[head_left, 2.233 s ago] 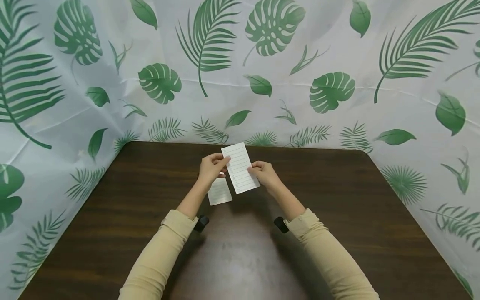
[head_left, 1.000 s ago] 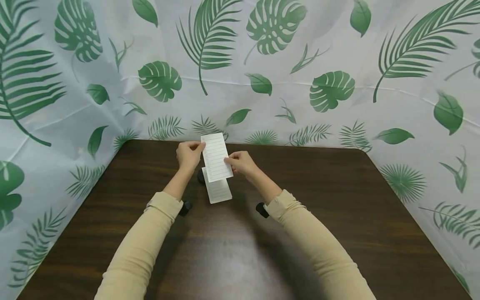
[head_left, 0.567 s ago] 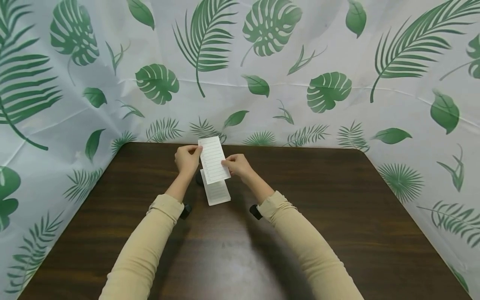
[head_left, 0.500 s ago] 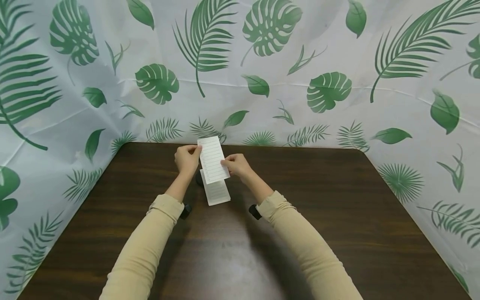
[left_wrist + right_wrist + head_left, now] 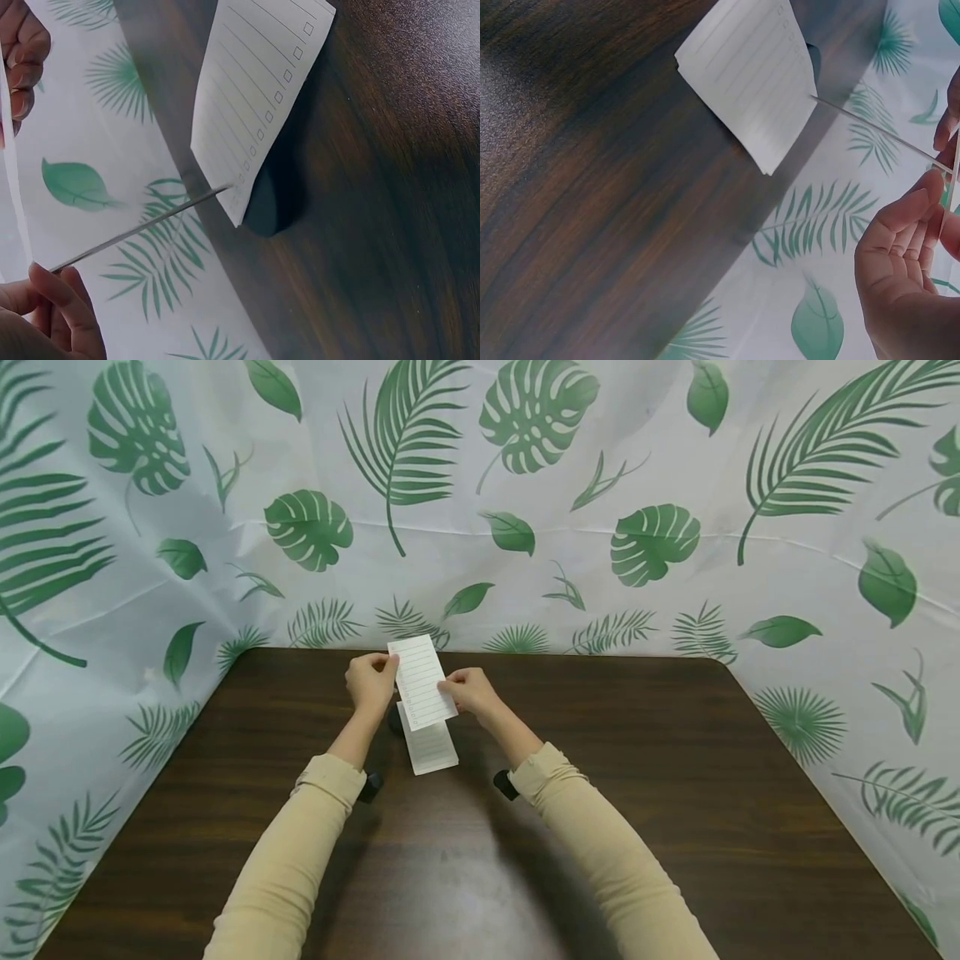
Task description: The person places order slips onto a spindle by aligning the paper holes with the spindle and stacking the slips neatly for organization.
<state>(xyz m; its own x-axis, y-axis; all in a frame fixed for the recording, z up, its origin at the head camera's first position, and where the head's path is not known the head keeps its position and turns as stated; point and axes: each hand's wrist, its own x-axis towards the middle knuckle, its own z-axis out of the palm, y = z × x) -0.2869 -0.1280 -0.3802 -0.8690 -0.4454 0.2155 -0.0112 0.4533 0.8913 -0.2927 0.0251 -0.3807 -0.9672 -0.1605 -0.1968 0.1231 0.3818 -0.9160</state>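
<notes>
In the head view, a white lined checklist sheet [image 5: 422, 681] is held up near the table's far edge. My left hand [image 5: 371, 681] pinches its upper left edge. My right hand [image 5: 471, 689] pinches its right edge, thumb in front. Beneath it, a second lined checklist paper [image 5: 431, 750] with small tick boxes lies tilted, its upper part hidden. A black rounded base [image 5: 271, 202] shows beside that lower paper in the left wrist view. From the lower paper, a thin metal rod [image 5: 885, 133] slants up to the fingers and the held sheet, which appears edge-on in both wrist views.
The dark wood-grain table [image 5: 675, 793] spreads around the papers. A white curtain [image 5: 555, 560] with green leaves hangs behind its far edge and along its sides. Black wrist devices [image 5: 370, 787] sit at both beige sleeve cuffs.
Both hands have carried the held sheet left from beside the lower paper to above it. Over the last half second, only a slight shift shows; both grips stay the same.
</notes>
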